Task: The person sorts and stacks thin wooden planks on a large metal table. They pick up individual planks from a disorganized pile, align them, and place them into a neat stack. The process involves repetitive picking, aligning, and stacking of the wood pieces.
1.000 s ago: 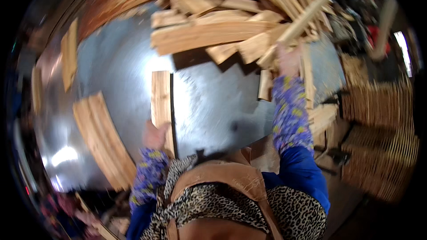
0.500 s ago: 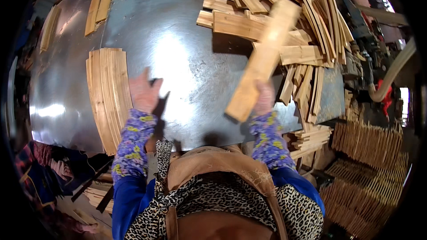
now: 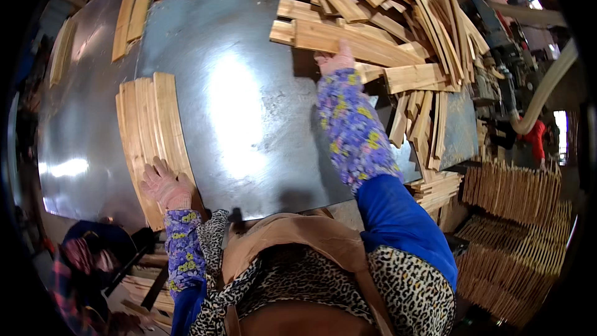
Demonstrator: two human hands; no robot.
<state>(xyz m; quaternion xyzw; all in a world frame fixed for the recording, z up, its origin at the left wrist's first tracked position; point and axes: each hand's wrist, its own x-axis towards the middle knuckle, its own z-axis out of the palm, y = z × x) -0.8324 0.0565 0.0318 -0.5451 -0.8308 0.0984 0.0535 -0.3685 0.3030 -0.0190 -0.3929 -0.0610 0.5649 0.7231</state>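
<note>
My left hand, in a pale pinkish glove, lies flat with spread fingers on the near part of a row of wooden boards. The rightmost board of that row sticks out a little at the far end. My right hand reaches to the near edge of a long wooden board on the pile. One finger lies over the board's edge while the others point left, apart. No grip around the board shows. Both forearms wear purple flowered sleeve covers.
A jumbled pile of boards covers the far right of the metal tabletop. Several loose boards lie at the far left. Stacked wooden strips stand at lower right. A person in plaid is at lower left.
The board my right hand held now lies at the right side of the left row. My right hand has moved to the pile; my left hand has come down onto the row.
</note>
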